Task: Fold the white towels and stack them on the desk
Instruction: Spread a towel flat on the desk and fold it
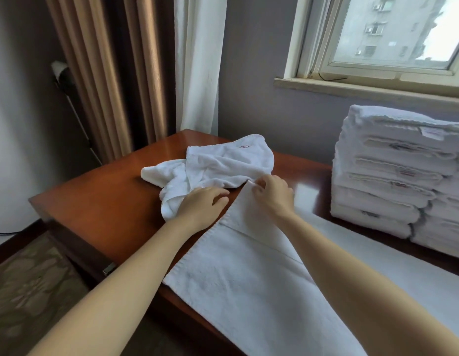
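While my right hand (273, 194) has its grip clamped on the far corner of the flat towel (249, 278), thumb and curled fingers pinching the hem, my left hand (204, 205) lies just beside it at nine o'clock with its grip loose: palm down, fingers nearly straight, resting on the near edge of the crumpled towel (223, 163). The two hands are near each other but apart, with a sliver of bare wood between them. From the pinched corner the flat towel runs back toward me at six o'clock, spread smooth on the tabletop (107, 201), with my right forearm passing over it. More white cloth shows at four o'clock beyond that forearm; I cannot tell whether it is the same towel. The crumpled towel sits at eleven to twelve o'clock from my hands, bunched in loose folds, with one lobe trailing out toward nine o'clock and a small red mark near its far hem. At three o'clock, well apart from my hands, a stack of folded towels (393, 176) stands on the tabletop against the wall, labels showing at several folds. The tabletop is glossy reddish-brown wood. At one o'clock a window (390, 34) looks out on a grey building. At eleven o'clock brown curtains (94, 73) hang beside a white sheer curtain (197, 60), and at eight o'clock a patterned carpet (30, 291) covers the floor.
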A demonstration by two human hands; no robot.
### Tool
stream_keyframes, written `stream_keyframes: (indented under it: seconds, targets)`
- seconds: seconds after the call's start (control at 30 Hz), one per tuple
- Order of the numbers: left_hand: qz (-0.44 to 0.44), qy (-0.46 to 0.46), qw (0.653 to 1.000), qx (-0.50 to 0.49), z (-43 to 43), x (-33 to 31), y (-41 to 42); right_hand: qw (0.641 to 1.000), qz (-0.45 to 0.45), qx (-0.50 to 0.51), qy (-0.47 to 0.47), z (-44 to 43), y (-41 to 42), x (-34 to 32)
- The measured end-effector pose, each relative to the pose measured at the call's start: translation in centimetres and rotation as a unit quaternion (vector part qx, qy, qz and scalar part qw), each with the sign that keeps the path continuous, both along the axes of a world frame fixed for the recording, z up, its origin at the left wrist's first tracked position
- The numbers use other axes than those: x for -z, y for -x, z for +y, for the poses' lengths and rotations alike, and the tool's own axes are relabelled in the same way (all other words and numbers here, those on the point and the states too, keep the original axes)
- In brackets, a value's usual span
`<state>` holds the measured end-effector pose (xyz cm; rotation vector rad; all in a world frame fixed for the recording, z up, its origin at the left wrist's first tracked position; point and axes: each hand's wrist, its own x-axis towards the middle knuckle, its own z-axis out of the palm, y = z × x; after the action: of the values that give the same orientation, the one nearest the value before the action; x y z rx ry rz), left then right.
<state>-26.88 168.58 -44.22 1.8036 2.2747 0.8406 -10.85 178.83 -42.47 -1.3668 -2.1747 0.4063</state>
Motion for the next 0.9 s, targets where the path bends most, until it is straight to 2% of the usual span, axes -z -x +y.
stream_keyframes:
  seconds: [0.13, 0.2, 0.3, 0.37, 0.43, 0.57, 0.63, 0.77, 0.9]
  targets:
    - [-0.073, -0.016, 0.997, 0.029, -0.6, -0.1, -1.4, 0.998, 0.023, -0.052, -0.012, -0.8, -0.9, 0.4]
    - [-0.069, -0.011, 0.996, 0.048, -1.0, 0.0, -2.6, 0.997, 0.022, -0.071, -0.02, -1.6, -2.1, 0.5]
    - [-0.029, 0.012, 0.993, 0.11, -2.1, 0.9, -4.7, 0.996, -0.042, -0.078, -0.009, -3.0, -4.6, 0.9]
    - [0.056, 0.066, 0.983, 0.16, -2.9, 1.8, -5.9, 0.992, -0.095, -0.078, 0.009, -4.2, -6.6, 1.1]
    - [0.142, 0.112, 0.97, 0.162, -3.7, 2.6, -6.2, 0.988, -0.129, -0.076, 0.021, -5.5, -8.8, 1.3]
    - [0.177, 0.158, 0.963, 0.129, -5.3, 2.7, -5.8, 0.971, -0.226, -0.053, 0.06, -8.7, -13.1, 2.5]
    - [0.176, 0.172, 0.962, 0.115, -5.9, 2.3, -6.3, 0.968, -0.24, -0.041, 0.066, -10.4, -14.2, 3.5]
    - [0.154, 0.174, 0.97, 0.076, -7.2, 1.2, -8.8, 0.976, -0.21, -0.056, 0.025, -12.8, -15.0, 3.5]
    - [0.053, 0.136, 0.982, 0.117, -10.4, 1.2, -10.5, 0.972, -0.217, -0.095, 0.005, -16.2, -16.6, 3.2]
